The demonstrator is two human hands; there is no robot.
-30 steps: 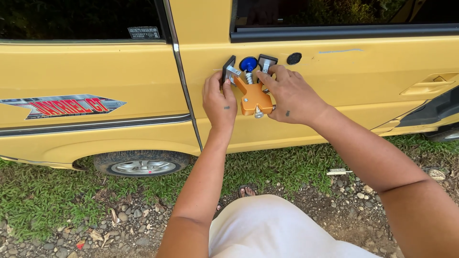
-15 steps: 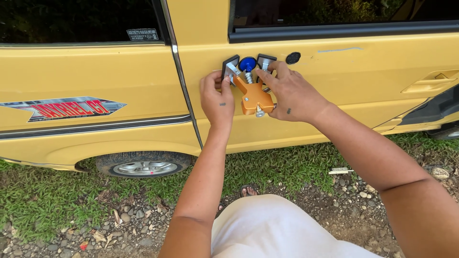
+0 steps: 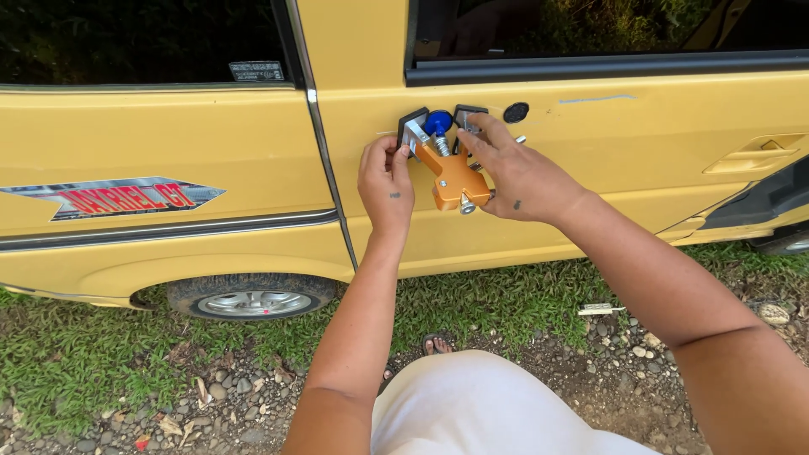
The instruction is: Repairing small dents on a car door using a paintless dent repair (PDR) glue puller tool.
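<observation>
Holding the orange puller tool (image 3: 453, 175) against the yellow car door (image 3: 607, 143), I have left hand (image 3: 386, 181) pinching its 9 o'clock foot, right hand (image 3: 516, 173) clasping its 3 o'clock side.

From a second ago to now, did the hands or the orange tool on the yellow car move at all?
Hardly. The left hand and the right hand kept their grip on the orange tool, pressed against the yellow car door; nothing was let go or newly taken hold of. The blue knob stayed on top, and the wheel and grass look the same.
</observation>
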